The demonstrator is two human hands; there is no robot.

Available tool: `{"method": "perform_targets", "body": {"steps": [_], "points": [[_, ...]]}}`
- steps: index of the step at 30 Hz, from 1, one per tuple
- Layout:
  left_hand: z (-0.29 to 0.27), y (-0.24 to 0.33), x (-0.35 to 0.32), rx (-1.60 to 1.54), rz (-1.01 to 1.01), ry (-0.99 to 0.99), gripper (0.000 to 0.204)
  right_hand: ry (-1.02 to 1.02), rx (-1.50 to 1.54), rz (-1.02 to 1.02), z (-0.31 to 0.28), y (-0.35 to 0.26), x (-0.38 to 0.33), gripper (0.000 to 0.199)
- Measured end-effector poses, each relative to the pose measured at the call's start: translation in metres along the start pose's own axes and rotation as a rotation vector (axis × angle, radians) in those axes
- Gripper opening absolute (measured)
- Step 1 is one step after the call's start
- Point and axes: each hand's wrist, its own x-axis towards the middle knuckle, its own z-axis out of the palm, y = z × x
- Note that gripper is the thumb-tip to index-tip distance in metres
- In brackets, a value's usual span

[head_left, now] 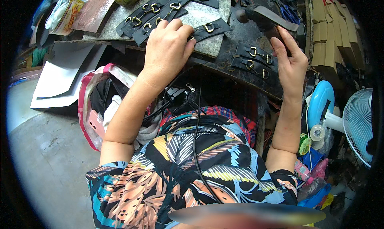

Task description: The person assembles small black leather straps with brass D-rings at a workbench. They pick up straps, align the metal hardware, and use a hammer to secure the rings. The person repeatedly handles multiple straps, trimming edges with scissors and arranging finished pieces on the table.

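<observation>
A pink-rimmed bag (pixel 86 109) is seen below the left grip (pixel 168 49), open, w/ white cloth and dark items inside. Stacked brown cardboard boxes (pixel 334 33) are set just right of the right grip (pixel 290 65). A yellow-red packet (pixel 70 15) lies well left of the left grip, at the surface's (pixel 208 15) far edge. The left grip is pressed palm-down, fingers curled, on a black leather strap (pixel 210 28) w/ a brass buckle; more straps (pixel 154 13) are laid just beyond it. The right grip is closed round a hammer handle (pixel 280 39), fingers upright; the head is pointed left, above two further buckled straps (pixel 252 59).
</observation>
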Motion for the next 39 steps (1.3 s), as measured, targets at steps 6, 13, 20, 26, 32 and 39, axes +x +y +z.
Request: {"method": "perform_targets", "body": {"steps": [6, 13, 20, 26, 32, 39], "points": [[-0.002, 0.002, 0.001, -0.002, -0.004, -0.007, 0.018, 0.045, -0.200, -0.113, 0.033, -0.030, 0.003, 0.031], [-0.004, 0.002, 0.000, -0.032, -0.044, -0.048, 0.020, 0.034, -0.203, -0.169, 0.028, -0.025, 0.006, 0.030], [-0.004, 0.002, -0.002, -0.105, -0.061, 0.023, 0.035, 0.041, -0.144, -0.085, 0.033, -0.012, -0.004, 0.033], [-0.026, -0.021, -0.013, -0.163, -0.149, 0.077, 0.040, 0.186, -0.364, 0.014, -0.001, 0.040, 0.006, 0.034], [-0.022, -0.020, -0.014, -0.157, -0.047, 0.122, 0.034, 0.163, -0.576, 0.053, -0.020, 0.086, 0.009, 0.034], [0.013, 0.011, 0.023, -0.059, 0.022, -0.013, 0.047, 0.054, -0.464, -0.298, 0.019, 0.017, 0.023, 0.025]]}}
